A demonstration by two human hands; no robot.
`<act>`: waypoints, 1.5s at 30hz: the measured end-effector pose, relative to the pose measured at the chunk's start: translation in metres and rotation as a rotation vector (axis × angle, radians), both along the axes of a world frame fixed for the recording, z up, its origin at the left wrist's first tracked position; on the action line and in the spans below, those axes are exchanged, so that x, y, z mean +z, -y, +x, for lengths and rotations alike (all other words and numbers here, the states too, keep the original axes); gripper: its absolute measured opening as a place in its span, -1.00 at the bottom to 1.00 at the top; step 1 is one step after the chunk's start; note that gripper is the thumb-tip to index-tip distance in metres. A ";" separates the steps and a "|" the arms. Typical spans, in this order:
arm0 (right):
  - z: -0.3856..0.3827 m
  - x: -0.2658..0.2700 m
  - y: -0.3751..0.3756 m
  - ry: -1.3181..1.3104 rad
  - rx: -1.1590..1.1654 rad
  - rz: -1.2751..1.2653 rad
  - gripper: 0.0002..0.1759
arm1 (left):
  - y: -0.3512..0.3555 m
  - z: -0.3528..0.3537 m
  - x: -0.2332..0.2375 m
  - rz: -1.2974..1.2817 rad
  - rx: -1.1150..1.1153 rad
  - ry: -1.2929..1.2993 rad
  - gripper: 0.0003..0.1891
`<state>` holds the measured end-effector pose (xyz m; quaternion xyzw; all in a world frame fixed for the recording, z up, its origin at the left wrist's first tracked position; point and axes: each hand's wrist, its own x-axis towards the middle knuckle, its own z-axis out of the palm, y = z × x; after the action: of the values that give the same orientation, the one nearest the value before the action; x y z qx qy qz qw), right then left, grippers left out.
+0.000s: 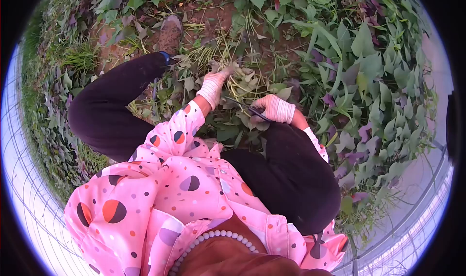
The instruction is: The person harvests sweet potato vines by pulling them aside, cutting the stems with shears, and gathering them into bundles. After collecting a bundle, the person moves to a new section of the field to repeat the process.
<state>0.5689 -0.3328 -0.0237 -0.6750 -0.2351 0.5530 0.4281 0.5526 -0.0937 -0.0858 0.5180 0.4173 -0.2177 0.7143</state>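
Note:
My left hand (218,84), in a pale, soiled work glove, is closed around a bunch of sweet potato vines (236,84) with yellowish-green stems and dull, limp leaves. To its right, my gloved right hand (274,109) grips a thin dark cutting tool (245,106), which looks like a sickle. The tool's narrow length points left, to just below the bunch. Its exact shape is partly lost among the stems and behind my fingers.
Dense green and purple leaves (369,81) grow on the right. Bare reddish soil (213,14) shows between stems ahead. My muddy shoe (170,34) rests at upper left, and my bent knees flank the work spot. Pale sheeting (422,174) borders the right side.

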 end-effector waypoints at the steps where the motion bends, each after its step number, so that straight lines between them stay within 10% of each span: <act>1: -0.001 -0.009 0.006 0.157 -0.047 0.011 -0.70 | -0.003 0.006 0.040 -0.022 0.109 0.046 -0.25; 6: -0.012 0.006 0.037 0.031 -1.278 0.131 -0.75 | -0.082 0.037 0.114 0.274 0.572 0.599 -0.64; 9: -0.027 -0.020 0.080 0.060 -1.463 0.011 -0.76 | -0.115 0.056 0.191 0.191 0.708 0.861 -0.61; 11: -0.032 -0.021 0.095 0.182 -1.300 -0.062 -0.69 | -0.122 0.057 0.231 0.235 0.682 0.983 -0.73; 15: -0.001 -0.006 0.092 0.392 -0.832 -0.223 -0.51 | -0.109 0.062 0.220 1.172 -0.005 0.712 -0.78; 22: 0.086 -0.016 -0.020 0.767 0.295 -0.636 -0.45 | -0.061 0.019 0.024 1.092 -0.961 -0.069 -0.40; 27: 0.096 -0.042 -0.072 0.961 0.429 -0.641 -0.55 | -0.029 -0.015 -0.005 0.870 -1.248 -0.121 -0.41; 32: 0.109 -0.072 -0.104 0.923 0.630 -0.808 -0.73 | -0.092 -0.033 -0.102 1.021 -0.541 0.011 -0.47; 45: 0.102 -0.085 -0.080 0.880 0.315 -0.638 -0.55 | -0.081 -0.020 -0.072 0.874 -0.440 -0.060 -0.33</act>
<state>0.6711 -0.2523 -0.1088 -0.8946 -0.3107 0.3204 -0.0233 0.5322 -0.0125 -0.1582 0.8388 0.3706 -0.1825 0.3547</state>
